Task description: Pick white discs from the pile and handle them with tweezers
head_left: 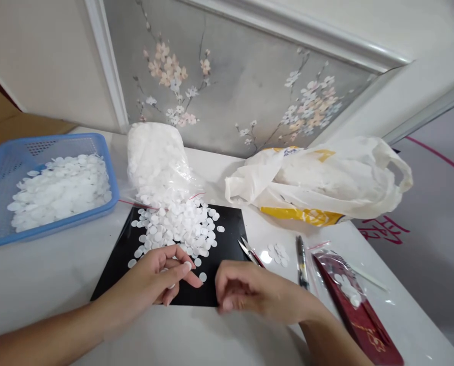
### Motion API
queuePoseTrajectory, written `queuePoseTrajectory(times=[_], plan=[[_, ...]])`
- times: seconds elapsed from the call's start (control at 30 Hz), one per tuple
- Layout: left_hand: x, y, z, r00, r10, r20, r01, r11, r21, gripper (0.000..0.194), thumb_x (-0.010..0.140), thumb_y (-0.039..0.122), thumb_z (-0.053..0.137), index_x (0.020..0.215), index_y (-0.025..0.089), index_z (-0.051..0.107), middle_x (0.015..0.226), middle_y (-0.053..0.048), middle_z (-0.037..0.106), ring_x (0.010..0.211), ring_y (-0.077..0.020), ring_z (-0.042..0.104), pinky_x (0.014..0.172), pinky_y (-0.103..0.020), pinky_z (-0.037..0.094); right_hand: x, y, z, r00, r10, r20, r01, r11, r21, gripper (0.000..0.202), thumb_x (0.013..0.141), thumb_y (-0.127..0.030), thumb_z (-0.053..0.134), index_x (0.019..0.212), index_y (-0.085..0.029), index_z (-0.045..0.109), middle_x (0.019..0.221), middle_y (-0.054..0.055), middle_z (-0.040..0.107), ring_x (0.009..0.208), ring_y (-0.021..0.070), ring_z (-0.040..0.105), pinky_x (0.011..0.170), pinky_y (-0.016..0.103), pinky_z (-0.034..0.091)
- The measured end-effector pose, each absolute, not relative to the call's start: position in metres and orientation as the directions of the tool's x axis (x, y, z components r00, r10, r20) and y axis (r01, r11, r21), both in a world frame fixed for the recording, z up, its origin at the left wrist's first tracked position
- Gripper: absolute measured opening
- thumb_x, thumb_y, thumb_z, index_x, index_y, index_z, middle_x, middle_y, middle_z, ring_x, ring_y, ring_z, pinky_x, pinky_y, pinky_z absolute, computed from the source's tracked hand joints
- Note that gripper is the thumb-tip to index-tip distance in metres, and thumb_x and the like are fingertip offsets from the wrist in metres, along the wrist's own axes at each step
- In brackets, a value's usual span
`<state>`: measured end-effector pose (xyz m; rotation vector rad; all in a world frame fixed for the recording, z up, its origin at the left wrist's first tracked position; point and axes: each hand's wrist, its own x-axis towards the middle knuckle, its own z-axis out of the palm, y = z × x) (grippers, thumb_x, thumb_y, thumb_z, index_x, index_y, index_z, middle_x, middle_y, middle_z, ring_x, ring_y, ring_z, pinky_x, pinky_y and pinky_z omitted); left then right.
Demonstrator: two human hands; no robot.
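My left hand [161,274] pinches a small white disc [187,265] between thumb and fingertips, above the front of a black sheet [230,223]; another white bit shows under its curled fingers. My right hand [253,287] is beside the sheet's front right corner, its fingers curled in and slightly blurred; what they hold, if anything, is hidden. A pile of white discs [181,223] covers the middle of the sheet, spilling from a clear plastic bag [156,152] behind it. Scissors [249,251] lie at the sheet's right edge, just beyond my right hand.
At the left, a blue basket [114,190] holds many white discs. A white and yellow carrier bag [318,183] lies at the back right. Nearer are loose discs [278,254], a pen [302,262], a small clear bag [344,279] and a red packet [379,338]. A flowered panel [230,91] stands behind.
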<state>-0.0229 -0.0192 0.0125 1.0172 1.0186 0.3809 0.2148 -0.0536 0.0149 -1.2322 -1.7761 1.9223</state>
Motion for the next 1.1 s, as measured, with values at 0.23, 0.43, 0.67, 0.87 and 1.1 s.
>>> queuePoseTrajectory(times=[0.23, 0.43, 0.67, 0.87, 1.1], plan=[[-0.013, -0.012, 0.029, 0.505, 0.640, -0.579, 0.201, 0.565, 0.800, 0.027, 0.080, 0.041, 0.066, 0.081, 0.015, 0.058, 0.083, -0.006, 0.073, 0.047, -0.0043, 0.029, 0.048, -0.024, 0.014, 0.239, -0.052, 0.028, -0.249, 0.882, -0.400, 0.727, -0.103, -0.679, 0.008, 0.086, -0.020, 0.055, 0.079, -0.022, 0.058, 0.068, -0.003, 0.059, 0.056, 0.0121, 0.053, 0.051, 0.021, 0.037], [0.021, -0.009, 0.038, 0.622, 0.596, -0.509, 0.157, 0.542, 0.826, 0.019, 0.082, 0.034, 0.064, 0.084, 0.016, 0.057, 0.086, -0.009, 0.075, 0.048, -0.0050, 0.034, 0.047, -0.024, 0.016, 0.249, -0.039, 0.008, 0.015, 0.973, -0.231, 0.831, -0.140, -0.538, 0.017, 0.080, -0.014, 0.060, 0.094, -0.021, 0.054, 0.071, -0.002, 0.060, 0.067, 0.0170, 0.055, 0.060, 0.026, 0.038], [0.052, -0.007, 0.041, 0.604, 0.607, -0.516, 0.138, 0.558, 0.818, 0.018, 0.083, 0.034, 0.061, 0.084, 0.017, 0.056, 0.087, -0.009, 0.075, 0.048, -0.0053, 0.037, 0.049, -0.023, 0.024, 0.250, -0.059, 0.016, 0.076, 0.993, 0.096, 0.758, 0.005, -0.652, 0.031, 0.098, -0.024, 0.038, 0.116, -0.020, 0.064, 0.085, 0.003, 0.053, 0.065, 0.0146, 0.056, 0.064, 0.028, 0.047], [0.064, -0.003, 0.028, 0.594, 0.631, -0.498, 0.130, 0.536, 0.834, 0.019, 0.085, 0.037, 0.059, 0.087, 0.018, 0.058, 0.086, -0.007, 0.074, 0.048, -0.0062, 0.039, 0.051, -0.023, 0.028, 0.235, -0.073, 0.017, 0.051, 0.950, 0.307, 0.683, 0.191, -0.705, 0.034, 0.096, -0.027, 0.050, 0.127, -0.024, 0.064, 0.078, 0.003, 0.057, 0.065, 0.0139, 0.056, 0.054, 0.023, 0.047], [0.065, 0.004, 0.023, 0.600, 0.642, -0.477, 0.135, 0.507, 0.851, 0.017, 0.086, 0.035, 0.059, 0.085, 0.018, 0.056, 0.080, -0.003, 0.072, 0.046, -0.0052, 0.040, 0.048, -0.022, 0.025, 0.226, -0.075, 0.011, 0.050, 0.912, 0.407, 0.681, 0.266, -0.682, 0.032, 0.092, -0.013, 0.054, 0.118, -0.023, 0.069, 0.079, 0.004, 0.062, 0.062, 0.0119, 0.058, 0.048, 0.021, 0.045]])
